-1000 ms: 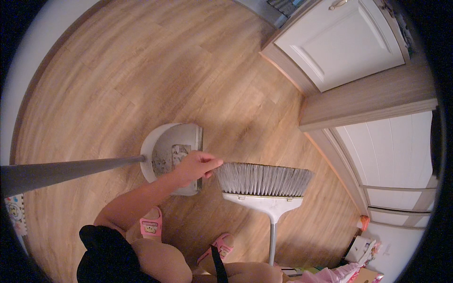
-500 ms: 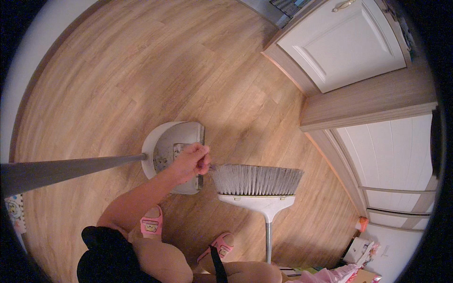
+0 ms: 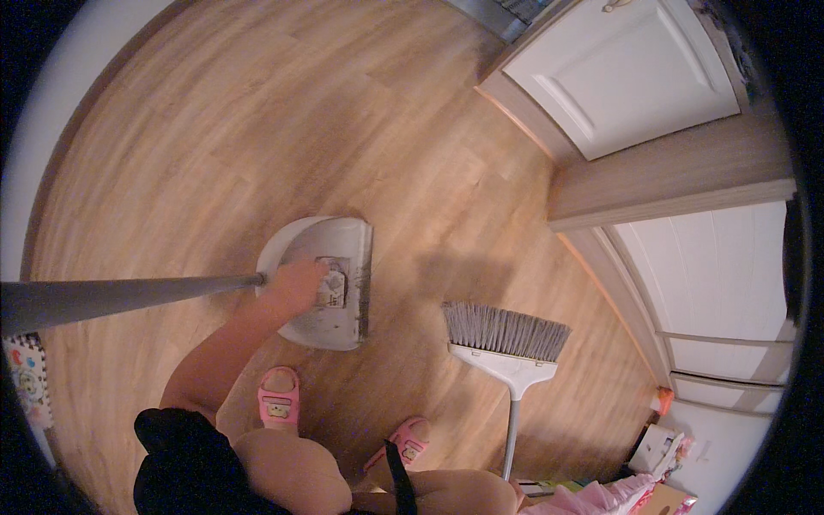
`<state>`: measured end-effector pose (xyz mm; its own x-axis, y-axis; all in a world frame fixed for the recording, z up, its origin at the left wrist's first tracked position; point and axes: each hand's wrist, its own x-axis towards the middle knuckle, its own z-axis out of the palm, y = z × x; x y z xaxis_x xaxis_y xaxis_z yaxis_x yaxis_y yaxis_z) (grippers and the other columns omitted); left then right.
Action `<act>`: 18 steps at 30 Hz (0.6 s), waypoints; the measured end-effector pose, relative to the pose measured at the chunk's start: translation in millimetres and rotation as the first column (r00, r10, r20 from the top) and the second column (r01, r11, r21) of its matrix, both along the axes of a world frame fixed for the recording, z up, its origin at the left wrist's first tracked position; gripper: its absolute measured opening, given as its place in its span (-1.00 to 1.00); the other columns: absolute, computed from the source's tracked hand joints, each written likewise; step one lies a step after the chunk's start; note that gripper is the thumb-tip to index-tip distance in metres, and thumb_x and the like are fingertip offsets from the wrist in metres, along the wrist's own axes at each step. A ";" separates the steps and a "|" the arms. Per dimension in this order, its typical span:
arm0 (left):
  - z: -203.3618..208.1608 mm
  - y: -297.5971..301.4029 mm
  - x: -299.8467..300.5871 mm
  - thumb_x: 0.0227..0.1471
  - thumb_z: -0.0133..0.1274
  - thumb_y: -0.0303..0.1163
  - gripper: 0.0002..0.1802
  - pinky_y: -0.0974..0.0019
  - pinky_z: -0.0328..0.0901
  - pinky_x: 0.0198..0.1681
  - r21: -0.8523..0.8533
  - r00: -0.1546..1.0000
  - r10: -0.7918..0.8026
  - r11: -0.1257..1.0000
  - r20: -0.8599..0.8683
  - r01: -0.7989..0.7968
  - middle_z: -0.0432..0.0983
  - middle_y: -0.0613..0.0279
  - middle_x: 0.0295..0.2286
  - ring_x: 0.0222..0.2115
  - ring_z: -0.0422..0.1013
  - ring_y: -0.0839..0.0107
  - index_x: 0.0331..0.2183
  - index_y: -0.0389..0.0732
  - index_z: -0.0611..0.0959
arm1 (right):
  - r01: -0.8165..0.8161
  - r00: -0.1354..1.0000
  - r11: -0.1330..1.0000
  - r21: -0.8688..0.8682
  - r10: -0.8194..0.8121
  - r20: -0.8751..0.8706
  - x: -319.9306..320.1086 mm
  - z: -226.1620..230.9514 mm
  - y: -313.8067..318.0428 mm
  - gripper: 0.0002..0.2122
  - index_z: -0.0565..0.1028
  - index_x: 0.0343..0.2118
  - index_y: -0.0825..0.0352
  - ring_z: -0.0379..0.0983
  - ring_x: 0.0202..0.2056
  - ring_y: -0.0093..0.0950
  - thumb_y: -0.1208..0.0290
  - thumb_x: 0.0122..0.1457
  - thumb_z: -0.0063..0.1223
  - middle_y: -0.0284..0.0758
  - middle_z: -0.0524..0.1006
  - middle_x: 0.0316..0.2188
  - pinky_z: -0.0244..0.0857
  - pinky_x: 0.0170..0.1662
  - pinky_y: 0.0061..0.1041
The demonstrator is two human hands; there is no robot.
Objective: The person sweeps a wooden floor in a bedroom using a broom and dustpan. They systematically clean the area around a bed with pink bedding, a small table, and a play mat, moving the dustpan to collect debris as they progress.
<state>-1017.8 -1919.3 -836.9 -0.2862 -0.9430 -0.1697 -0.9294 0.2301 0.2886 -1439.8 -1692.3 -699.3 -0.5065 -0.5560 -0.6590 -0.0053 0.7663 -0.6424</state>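
Observation:
My left hand [image 3: 300, 284], blurred, is over the grey-white dustpan [image 3: 322, 331], close to a small pale label-like patch [image 3: 333, 289] with dark markings inside it. The smear hides how its fingers are placed and whether they hold anything. Dark specks lie along the dustpan's front lip. From the dustpan a long grey handle [image 3: 129, 298] runs off to the left edge. To the right is a white broom [image 3: 502, 365] with grey bristles [image 3: 506, 330] pointing away from me; its pole [image 3: 511, 438] runs down behind my knee. My right hand does not show.
Wood-look floor [image 3: 412, 172] spreads around. White cabinet doors [image 3: 622, 77] with wooden bases line the right. Pink slippers [image 3: 280, 397] are on my feet. Pink cloth [image 3: 592, 498] and a white box [image 3: 654, 448] sit at lower right, a patterned mat [image 3: 28, 378] at far left.
My left hand has moved left, from the dustpan's front edge beside the bristles to over its inside. The broom has shifted right, away from the dustpan, and looks smaller.

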 end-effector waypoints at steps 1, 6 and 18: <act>0.9 10.3 -2.9 -0.23 -0.10 -0.41 -0.80 0.24 0.25 -0.44 -0.019 0.996 -0.075 0.997 0.058 0.076 0.41 0.03 -0.55 -0.47 0.37 0.19 -0.43 -0.24 0.47 | 0.002 1.000 1.000 0.001 -0.002 0.003 0.9 1.0 0.2 -0.89 0.40 -0.58 0.36 0.25 -0.64 -0.58 0.43 -0.09 -0.10 -0.38 0.38 -0.67 0.12 -0.59 -0.62; 27.3 -4.5 -33.8 -0.23 -0.04 -0.44 -0.75 0.29 0.28 -0.39 0.221 0.841 0.077 0.974 -0.535 0.052 0.40 0.06 -0.43 -0.44 0.38 0.23 -0.36 -0.19 0.50 | 0.009 1.000 1.000 -0.001 -0.009 0.015 3.6 3.1 -1.5 -0.89 0.40 -0.58 0.36 0.25 -0.64 -0.58 0.43 -0.09 -0.10 -0.38 0.38 -0.67 0.12 -0.59 -0.62; 78.8 -13.6 -92.3 -0.20 0.01 -0.43 -0.86 0.31 0.23 -0.49 -0.143 0.547 -0.135 0.989 -0.826 0.028 0.35 0.15 -0.58 -0.54 0.32 0.22 -0.46 -0.24 0.50 | -0.003 0.999 1.000 -0.005 0.003 0.037 0.1 17.3 -0.5 -0.88 0.40 -0.58 0.36 0.26 -0.64 -0.57 0.42 -0.08 -0.11 -0.38 0.38 -0.67 0.12 -0.59 -0.61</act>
